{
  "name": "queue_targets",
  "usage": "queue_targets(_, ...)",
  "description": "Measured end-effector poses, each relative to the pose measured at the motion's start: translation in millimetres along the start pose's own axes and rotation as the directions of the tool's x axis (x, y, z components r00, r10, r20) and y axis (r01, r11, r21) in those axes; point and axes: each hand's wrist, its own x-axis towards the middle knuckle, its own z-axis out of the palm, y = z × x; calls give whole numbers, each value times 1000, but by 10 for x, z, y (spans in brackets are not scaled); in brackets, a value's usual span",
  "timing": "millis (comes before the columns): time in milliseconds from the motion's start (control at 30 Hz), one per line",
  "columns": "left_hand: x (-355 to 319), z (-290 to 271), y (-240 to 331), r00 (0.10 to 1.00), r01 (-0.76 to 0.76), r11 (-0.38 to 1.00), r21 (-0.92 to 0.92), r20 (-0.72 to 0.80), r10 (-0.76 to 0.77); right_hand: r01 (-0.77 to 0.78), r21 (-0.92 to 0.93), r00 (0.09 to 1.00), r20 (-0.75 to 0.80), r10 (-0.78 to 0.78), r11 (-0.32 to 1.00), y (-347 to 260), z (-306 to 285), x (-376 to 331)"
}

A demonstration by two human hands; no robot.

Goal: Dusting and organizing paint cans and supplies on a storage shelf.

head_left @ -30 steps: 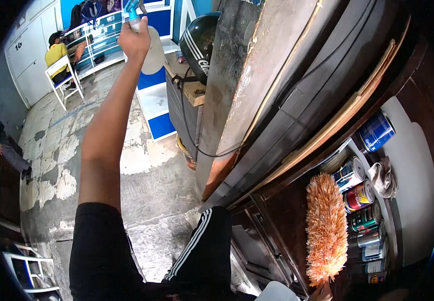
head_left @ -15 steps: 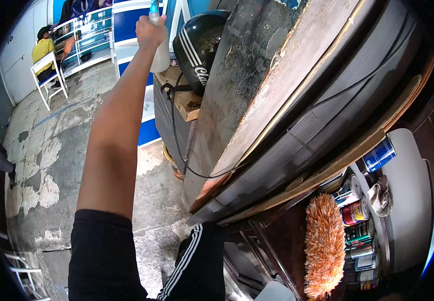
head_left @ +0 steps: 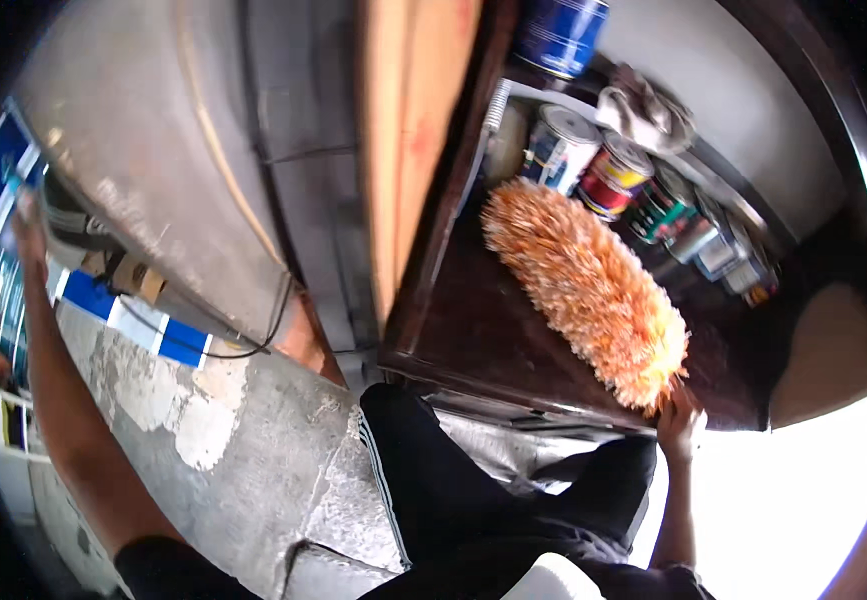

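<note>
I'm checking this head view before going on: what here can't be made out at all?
Head view only:
- Left hand: motion blur and the dark rim smear it; what it grips, if anything, can't be told.
- Right hand: the orange duster covers its handle and the fingertips, so the grip is hidden.
- Paint tins on the shelf: back ones overlap, count unclear.
- Grey rag: what it lies on is hidden.

One orange duster (head_left: 585, 290), about seven paint cans (head_left: 563, 147).
</note>
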Motion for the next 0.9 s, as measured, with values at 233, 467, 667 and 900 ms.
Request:
queue_targets(233, -892, 343, 86, 987, 152, 973, -174, -25, -158, -208, -39, 973, 94, 210, 977, 29, -369, 21)
queue_targets(467, -2780, 423, 1096, 781, 57, 997, 60, -624, -7, -248, -92, 966, 53, 254, 964, 75, -746, -237)
queue_targets(667, -5570, 1564, 3465, 901, 5, 827, -563, -357, -248, -265, 69, 964, 32, 264, 962, 307, -822, -358)
queue_targets(900, -5974, 2195, 4919, 905, -294, 783, -548, 104, 412, -101, 32, 978, 185, 93, 994, 117, -882, -418)
